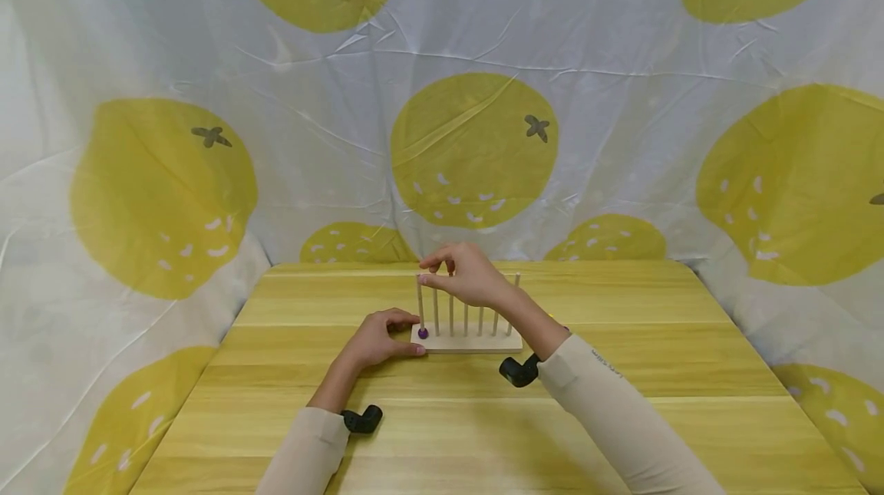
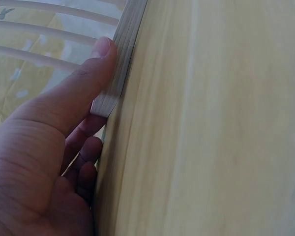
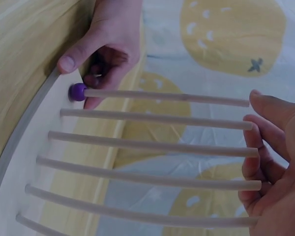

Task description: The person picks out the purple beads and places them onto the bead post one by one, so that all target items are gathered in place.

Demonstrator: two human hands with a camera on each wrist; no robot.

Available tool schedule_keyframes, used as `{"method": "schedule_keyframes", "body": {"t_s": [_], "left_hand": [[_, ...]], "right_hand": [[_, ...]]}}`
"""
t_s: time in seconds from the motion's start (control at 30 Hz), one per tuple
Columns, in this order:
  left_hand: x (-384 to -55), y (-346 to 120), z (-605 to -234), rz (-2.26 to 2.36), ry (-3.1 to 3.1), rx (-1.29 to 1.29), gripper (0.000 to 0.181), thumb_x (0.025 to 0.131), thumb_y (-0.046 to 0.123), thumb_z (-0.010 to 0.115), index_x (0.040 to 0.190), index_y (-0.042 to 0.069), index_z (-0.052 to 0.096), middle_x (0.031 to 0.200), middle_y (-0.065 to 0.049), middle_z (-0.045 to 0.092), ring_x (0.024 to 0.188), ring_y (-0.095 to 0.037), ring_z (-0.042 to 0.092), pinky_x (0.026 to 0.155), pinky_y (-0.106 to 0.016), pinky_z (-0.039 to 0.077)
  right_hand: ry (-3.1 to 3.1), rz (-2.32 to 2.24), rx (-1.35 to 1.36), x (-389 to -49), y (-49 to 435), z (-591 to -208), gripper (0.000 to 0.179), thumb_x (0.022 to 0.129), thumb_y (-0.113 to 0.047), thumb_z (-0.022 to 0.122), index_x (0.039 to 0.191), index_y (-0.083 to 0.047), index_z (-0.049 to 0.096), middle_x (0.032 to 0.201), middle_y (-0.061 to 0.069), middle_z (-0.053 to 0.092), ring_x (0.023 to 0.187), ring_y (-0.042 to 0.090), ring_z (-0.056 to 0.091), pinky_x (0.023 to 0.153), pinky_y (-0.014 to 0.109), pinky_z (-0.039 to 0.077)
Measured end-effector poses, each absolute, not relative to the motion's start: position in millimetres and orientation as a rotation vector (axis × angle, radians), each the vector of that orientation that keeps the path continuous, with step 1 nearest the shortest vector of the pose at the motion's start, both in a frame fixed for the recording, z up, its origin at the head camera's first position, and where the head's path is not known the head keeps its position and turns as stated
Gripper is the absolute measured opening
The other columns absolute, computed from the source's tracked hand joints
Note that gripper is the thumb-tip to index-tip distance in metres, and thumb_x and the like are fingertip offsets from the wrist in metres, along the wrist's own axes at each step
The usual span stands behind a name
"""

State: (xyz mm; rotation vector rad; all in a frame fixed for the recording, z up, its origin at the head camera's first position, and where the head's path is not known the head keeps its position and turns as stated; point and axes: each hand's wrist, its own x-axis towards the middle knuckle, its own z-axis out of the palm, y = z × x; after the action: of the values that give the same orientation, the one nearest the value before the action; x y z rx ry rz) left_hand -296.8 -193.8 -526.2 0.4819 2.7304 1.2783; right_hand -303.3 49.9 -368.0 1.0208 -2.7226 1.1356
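A pale wooden base (image 1: 470, 343) carries a row of several upright pegs (image 3: 157, 120). On the leftmost peg, a purple bead (image 3: 78, 92) sits down against the base. My left hand (image 1: 376, 339) grips the base's left end, thumb along the front edge and fingers behind, as the left wrist view also shows. Up at the peg tops is my right hand (image 1: 468, 274). Its thumb tip is beside the top of the leftmost peg, its fingers are loosely bent, and no bead shows between them.
The base stands on a wood-grain table (image 1: 428, 433), near its far edge. Small yellow and purple things (image 1: 566, 328) peek out behind the right forearm, mostly hidden. A lemon-print cloth (image 1: 476, 150) hangs behind the table.
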Motion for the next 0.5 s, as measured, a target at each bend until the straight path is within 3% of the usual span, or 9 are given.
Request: {"method": "schedule_keyframes", "body": {"t_s": [0.2,0.5], "left_hand": [[-297,-191,-526,1.276,2.721,0.489,0.060,0.071,0.048,0.093,0.124,0.026,0.075,0.127,0.005,0.071,0.124,-0.023,0.063,0.108,-0.049,0.049],[-300,-194,-528,1.271,2.735,0.530,0.057,0.072,0.045,0.094,0.122,0.025,0.076,0.125,0.004,0.071,0.117,-0.020,0.064,0.101,-0.045,0.052]], "right_hand": [[-2.718,1.114,1.002,-304,63,-367,0.031,0.097,-0.034,0.074,0.121,-0.016,0.077,0.105,-0.001,0.071,0.088,0.017,0.053,0.071,0.029,0.044],[-2.652,1.126,0.914,-303,98,-362,0.026,0.096,-0.035,0.075,0.115,-0.018,0.079,0.101,-0.002,0.071,0.086,0.018,0.054,0.070,0.033,0.045]]}}
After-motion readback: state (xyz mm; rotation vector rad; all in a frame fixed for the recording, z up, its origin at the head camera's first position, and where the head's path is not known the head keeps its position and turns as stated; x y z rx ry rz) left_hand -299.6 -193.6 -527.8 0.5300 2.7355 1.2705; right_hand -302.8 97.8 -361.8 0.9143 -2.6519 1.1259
